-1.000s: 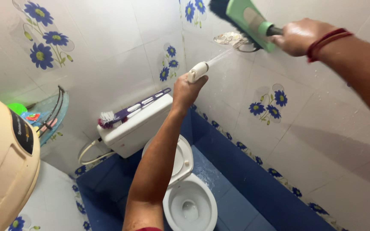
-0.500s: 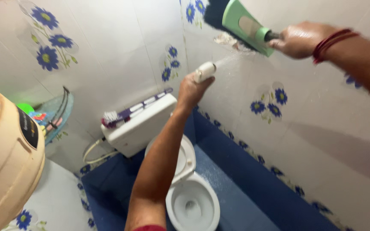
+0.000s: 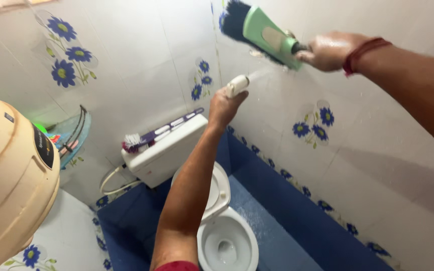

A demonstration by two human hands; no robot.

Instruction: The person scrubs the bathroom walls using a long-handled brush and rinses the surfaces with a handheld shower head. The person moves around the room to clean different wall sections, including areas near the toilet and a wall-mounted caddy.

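Your left hand [image 3: 223, 108] is up at full reach w/ fingers wrapped tight round the sprayer [image 3: 237, 85], its white nozzle aimed up and right so the fine jet lands on the wall [image 3: 377, 150] just under the brush [image 3: 259, 30]; held that way, the water looks meant to wet the same patch the bristles work. Your right hand [image 3: 330, 50] has its fingers closed on the brush's dark handle, arm stretched across from the right, a red thread at the wrist. Brush sits high near the corner, head tilted, dark blue bristles toward the tiles, green back facing you; it's by a small fitting on the wall, too hidden to say what kind. Whether bristles actually touch the tile, can't tell. Sprayer: short white head, only the tip shows past your fingers, hose not in view. Below your left arm: toilet [image 3: 227, 236], seat up, bowl open, blue floor around it speckled w/ spray. Behind, a white cistern [image 3: 164, 150] w/ a purple-handled scrubber [image 3: 151, 135] lying along its lid. Far left: big beige drum [image 3: 11, 185], and a corner shelf [image 3: 74, 135] w/ small coloured bits. Tiles white w/ blue flowers.
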